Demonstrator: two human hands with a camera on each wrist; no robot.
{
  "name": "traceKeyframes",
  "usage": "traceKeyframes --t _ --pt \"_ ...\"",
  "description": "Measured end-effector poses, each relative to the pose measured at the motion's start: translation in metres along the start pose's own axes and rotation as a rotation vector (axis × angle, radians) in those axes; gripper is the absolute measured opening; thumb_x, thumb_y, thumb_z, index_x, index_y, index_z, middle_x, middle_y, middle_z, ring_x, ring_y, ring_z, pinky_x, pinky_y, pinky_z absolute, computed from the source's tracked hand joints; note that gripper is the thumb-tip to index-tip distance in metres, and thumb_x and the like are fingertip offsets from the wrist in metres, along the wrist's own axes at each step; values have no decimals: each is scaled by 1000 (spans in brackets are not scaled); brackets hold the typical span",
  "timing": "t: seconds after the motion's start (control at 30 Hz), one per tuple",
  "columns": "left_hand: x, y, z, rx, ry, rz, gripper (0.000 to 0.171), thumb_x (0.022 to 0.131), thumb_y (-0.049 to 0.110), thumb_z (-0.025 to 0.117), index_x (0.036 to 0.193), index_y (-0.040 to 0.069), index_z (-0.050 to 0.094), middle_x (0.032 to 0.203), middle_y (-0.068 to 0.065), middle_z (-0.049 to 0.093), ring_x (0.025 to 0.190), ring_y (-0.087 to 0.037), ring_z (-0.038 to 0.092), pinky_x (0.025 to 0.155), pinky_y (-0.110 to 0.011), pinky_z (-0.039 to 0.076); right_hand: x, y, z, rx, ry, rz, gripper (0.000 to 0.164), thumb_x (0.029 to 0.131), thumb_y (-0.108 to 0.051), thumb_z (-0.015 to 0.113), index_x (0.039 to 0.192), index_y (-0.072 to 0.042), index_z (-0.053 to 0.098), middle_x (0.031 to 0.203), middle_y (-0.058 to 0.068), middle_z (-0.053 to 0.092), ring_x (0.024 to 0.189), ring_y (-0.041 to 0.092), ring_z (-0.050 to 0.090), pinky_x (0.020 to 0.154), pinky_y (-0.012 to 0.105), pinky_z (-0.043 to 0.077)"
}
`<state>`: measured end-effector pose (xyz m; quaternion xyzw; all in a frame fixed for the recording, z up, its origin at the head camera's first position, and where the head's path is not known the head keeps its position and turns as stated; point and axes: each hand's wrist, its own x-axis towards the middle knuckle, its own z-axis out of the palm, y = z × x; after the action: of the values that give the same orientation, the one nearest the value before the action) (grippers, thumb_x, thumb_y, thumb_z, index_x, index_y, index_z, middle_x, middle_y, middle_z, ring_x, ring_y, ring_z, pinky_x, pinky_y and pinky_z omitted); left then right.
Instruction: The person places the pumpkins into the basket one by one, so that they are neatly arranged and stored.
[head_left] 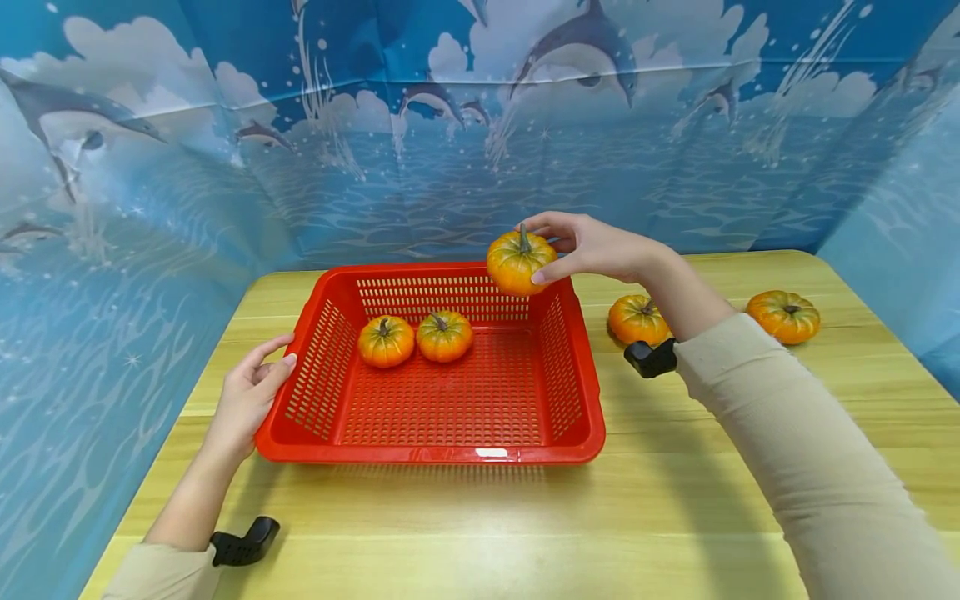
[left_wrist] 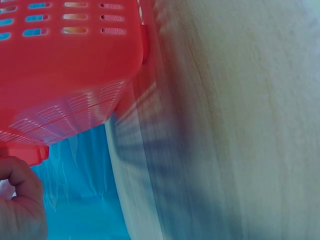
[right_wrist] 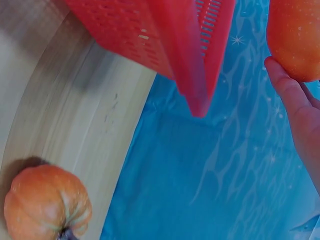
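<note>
My right hand (head_left: 592, 248) holds a small orange pumpkin (head_left: 517, 265) with a green stem, thumb in front and fingers behind. It is raised over the back right corner of a red plastic basket (head_left: 431, 454). In the right wrist view, the fingers press against the side of the held pumpkin (right_wrist: 295, 40). At the basket's left side, my left hand (head_left: 247, 400) grips the rim, with the thumb on top. Inside the basket, a pumpkin (head_left: 386, 342) sits beside another pumpkin (head_left: 445, 337), towards the back left.
Right of the basket, one pumpkin (head_left: 637, 320) lies on the wooden table (head_left: 480, 533), partly behind my right forearm. Farther right is another pumpkin (head_left: 783, 317). A blue curtain (head_left: 450, 192) printed with dolphins hangs behind the table and along its sides.
</note>
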<state>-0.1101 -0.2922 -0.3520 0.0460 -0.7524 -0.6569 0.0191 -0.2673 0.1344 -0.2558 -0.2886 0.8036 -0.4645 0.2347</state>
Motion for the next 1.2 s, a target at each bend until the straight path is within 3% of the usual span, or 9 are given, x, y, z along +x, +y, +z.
traceKeyframes --t 0.93,1.2 --pt "-1 0 0 -5 12 -24 57 94 25 57 144 10 34 90 3 62 75 -13 67 61 -32 57 50 -3 33 146 -17 11 69 83 -11 69 141 -11 32 133 14 37 116 30 44 97 47 41" --pt "-2 0 1 6 9 -7 56 93 28 58 142 11 36 90 1 61 75 -13 67 62 -33 57 55 8 44 123 -65 78 69 82 -11 70 140 -12 34 133 13 39 118 27 41 97 44 42"
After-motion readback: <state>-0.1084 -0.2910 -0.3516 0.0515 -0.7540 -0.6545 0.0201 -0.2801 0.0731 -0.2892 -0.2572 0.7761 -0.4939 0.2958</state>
